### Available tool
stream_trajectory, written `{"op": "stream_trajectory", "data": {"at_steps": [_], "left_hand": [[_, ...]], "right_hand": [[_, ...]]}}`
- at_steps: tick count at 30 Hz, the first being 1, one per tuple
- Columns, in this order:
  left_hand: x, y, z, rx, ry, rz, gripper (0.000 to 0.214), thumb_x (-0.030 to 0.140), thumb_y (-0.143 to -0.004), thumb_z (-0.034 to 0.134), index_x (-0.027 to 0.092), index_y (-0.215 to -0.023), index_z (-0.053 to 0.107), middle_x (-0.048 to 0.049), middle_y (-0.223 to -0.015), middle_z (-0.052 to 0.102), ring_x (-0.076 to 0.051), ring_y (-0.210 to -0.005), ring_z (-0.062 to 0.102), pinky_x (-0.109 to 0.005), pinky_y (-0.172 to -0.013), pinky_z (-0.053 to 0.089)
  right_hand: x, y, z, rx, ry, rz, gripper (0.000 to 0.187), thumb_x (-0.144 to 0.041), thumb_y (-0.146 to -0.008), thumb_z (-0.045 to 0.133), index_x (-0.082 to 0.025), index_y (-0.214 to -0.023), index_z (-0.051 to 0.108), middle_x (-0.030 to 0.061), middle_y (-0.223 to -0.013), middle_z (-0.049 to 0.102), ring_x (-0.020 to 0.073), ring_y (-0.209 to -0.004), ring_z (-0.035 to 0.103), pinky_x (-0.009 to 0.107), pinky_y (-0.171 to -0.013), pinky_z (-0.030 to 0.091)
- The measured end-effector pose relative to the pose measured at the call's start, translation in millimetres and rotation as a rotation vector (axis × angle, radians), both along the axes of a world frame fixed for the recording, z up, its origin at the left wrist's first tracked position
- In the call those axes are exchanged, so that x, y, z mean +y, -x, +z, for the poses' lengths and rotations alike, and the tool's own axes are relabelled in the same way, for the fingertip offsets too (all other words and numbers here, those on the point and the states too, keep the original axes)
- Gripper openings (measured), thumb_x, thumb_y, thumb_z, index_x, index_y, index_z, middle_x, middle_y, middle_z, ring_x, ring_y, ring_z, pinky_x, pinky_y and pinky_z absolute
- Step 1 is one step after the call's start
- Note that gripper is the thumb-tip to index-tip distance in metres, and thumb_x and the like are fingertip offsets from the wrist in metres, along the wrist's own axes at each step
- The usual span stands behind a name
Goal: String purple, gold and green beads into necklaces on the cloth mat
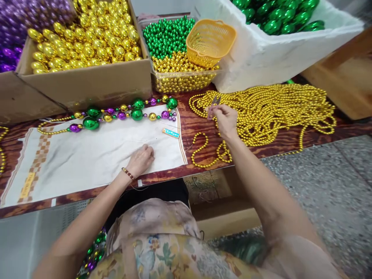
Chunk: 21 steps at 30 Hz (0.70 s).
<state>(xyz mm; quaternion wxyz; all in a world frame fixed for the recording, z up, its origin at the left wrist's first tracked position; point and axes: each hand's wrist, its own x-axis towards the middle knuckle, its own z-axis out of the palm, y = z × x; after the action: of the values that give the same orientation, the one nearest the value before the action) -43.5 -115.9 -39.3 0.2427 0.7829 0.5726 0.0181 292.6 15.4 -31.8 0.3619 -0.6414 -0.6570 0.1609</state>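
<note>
Wooden table, indistinct tool in right hand

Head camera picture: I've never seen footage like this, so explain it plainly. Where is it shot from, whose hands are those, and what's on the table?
The camera sits on a person's head and looks down, so both arms belong to the wearer. The left hand rests, fingers curled, on a white cloth spread over the wooden table. The right hand pinches a small metal tool above a heap of gold bead strands. Along the cloth's far edge lies a string of green, purple and gold beads, with a small blue packet near it. Behind stand a cardboard box of gold beads and a clear tub of green and gold beads holding an orange basket.
</note>
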Motion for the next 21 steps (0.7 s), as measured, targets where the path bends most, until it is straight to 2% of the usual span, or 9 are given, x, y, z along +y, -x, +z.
{"op": "stream_trajectory", "data": {"at_steps": [3, 7, 13, 18, 21], "left_hand": [[2.0, 0.6, -2.7, -0.023, 0.013, 0.002, 0.008, 0.019, -0.088, 0.049, 0.019, -0.091, 0.057, -0.0078, -0.102, 0.057, -0.022, -0.091, 0.060, -0.035, -0.081, 0.047], [3.8, 5.1, -4.8, -0.120, 0.006, 0.019, 0.007, 0.019, -0.088, 0.047, 0.020, -0.088, 0.054, -0.0064, -0.097, 0.059, -0.021, -0.088, 0.059, -0.034, -0.081, 0.045], [4.7, 7.2, 7.3, -0.284, 0.051, 0.140, 0.006, 0.023, -0.087, 0.048, 0.021, -0.086, 0.054, -0.0016, -0.082, 0.065, -0.019, -0.077, 0.059, -0.031, -0.072, 0.041], [4.3, 2.6, 18.6, -0.369, 0.072, 0.201, 0.011, 0.027, -0.086, 0.050, 0.021, -0.086, 0.059, -0.0008, -0.079, 0.067, -0.018, -0.073, 0.060, -0.029, -0.069, 0.040], [6.1, 2.0, 23.5, -0.385, 0.067, 0.203, 0.014, 0.026, -0.085, 0.049, 0.020, -0.082, 0.062, -0.0012, -0.075, 0.067, -0.017, -0.072, 0.060, -0.029, -0.069, 0.041]], "right_hand": [[-0.1, -5.5, -0.5, 0.388, 0.084, -0.067, 0.021, -0.025, -0.091, 0.040, -0.021, -0.100, 0.058, 0.0079, -0.094, 0.072, 0.0199, -0.079, 0.067, 0.033, -0.068, 0.050], [4.7, -6.5, -5.3, 0.623, 0.241, -0.108, 0.006, -0.027, -0.084, 0.047, -0.023, -0.086, 0.050, 0.0045, -0.080, 0.069, 0.0195, -0.069, 0.068, 0.033, -0.063, 0.052], [16.6, -15.7, -0.6, 0.579, 0.200, -0.051, 0.018, -0.032, -0.076, 0.061, -0.022, -0.067, 0.050, -0.0001, -0.061, 0.059, 0.0173, -0.058, 0.062, 0.032, -0.060, 0.052], [9.5, -14.4, 10.4, 0.688, 0.385, 0.056, 0.023, -0.040, -0.081, 0.060, -0.023, -0.077, 0.045, -0.0023, -0.063, 0.060, 0.0138, -0.049, 0.057, 0.031, -0.054, 0.053], [-7.1, -0.8, 10.3, 0.531, 0.443, 0.181, 0.027, -0.047, -0.084, 0.060, -0.022, -0.081, 0.050, -0.0038, -0.063, 0.059, 0.0135, -0.049, 0.056, 0.028, -0.052, 0.050]]}}
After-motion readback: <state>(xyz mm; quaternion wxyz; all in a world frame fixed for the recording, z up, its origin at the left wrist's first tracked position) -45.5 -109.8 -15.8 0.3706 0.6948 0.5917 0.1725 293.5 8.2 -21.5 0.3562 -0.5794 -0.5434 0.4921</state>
